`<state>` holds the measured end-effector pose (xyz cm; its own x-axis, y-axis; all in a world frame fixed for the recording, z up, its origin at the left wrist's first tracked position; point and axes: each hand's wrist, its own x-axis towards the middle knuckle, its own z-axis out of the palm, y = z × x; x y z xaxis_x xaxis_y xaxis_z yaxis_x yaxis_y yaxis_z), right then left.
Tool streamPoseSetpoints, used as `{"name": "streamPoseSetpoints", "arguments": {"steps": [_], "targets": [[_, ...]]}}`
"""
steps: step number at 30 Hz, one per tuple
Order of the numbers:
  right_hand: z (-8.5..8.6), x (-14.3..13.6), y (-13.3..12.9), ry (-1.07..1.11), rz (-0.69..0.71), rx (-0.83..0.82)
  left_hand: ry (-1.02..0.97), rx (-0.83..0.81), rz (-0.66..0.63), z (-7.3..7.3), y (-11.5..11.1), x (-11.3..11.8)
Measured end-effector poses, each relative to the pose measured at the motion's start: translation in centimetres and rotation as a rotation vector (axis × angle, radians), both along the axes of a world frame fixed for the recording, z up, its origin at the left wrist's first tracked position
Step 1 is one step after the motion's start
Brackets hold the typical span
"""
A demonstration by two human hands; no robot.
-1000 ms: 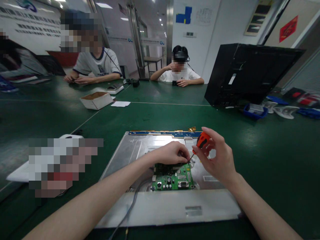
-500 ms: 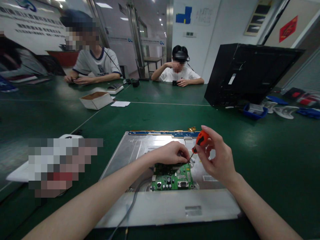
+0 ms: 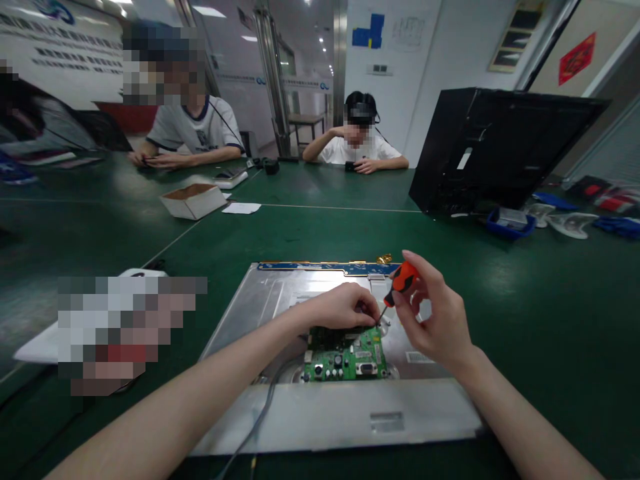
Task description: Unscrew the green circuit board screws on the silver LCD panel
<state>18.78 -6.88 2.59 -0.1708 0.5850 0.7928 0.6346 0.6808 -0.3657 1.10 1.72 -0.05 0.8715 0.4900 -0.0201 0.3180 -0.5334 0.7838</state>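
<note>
My right hand (image 3: pixel 437 310) is closed on a screwdriver (image 3: pixel 404 275) with an orange and black handle. Its thin shaft slants down and left to the upper right corner of a green circuit board (image 3: pixel 345 363). Beside the tip is my left hand (image 3: pixel 347 305), its fingers curled and thumb and fingertips pinched together; what they hold, if anything, is hidden. That hand covers the board's upper edge. The board sits on the silvery metal back of a flat display panel (image 3: pixel 430 413), which lies on the green table.
A grey cable (image 3: pixel 265 410) runs off the panel's near edge. A black monitor housing (image 3: pixel 500 150) stands at the back right beside a blue tray (image 3: pixel 510 223). An open white box (image 3: pixel 194 201) is farther left. Two people sit across the table, and another at the far left.
The screwdriver's handle has turned slightly in my right hand, its tip staying at the board's corner. My left hand keeps its place.
</note>
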Motion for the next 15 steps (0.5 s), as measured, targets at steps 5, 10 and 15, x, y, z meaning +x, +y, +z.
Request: {"name": "streamPoseSetpoints", "arguments": {"steps": [5, 10, 15], "targets": [[-0.39, 0.03, 0.15, 0.009, -0.028, 0.034, 0.003, -0.002, -0.004, 0.06, -0.04, 0.02], [-0.54, 0.08, 0.45, -0.014, -0.042, 0.054, -0.004, -0.01, -0.009, 0.06, -0.04, 0.0], [-0.3, -0.02, 0.23, -0.006, -0.008, -0.001, 0.004, -0.007, -0.015, 0.1, -0.04, -0.02]]}}
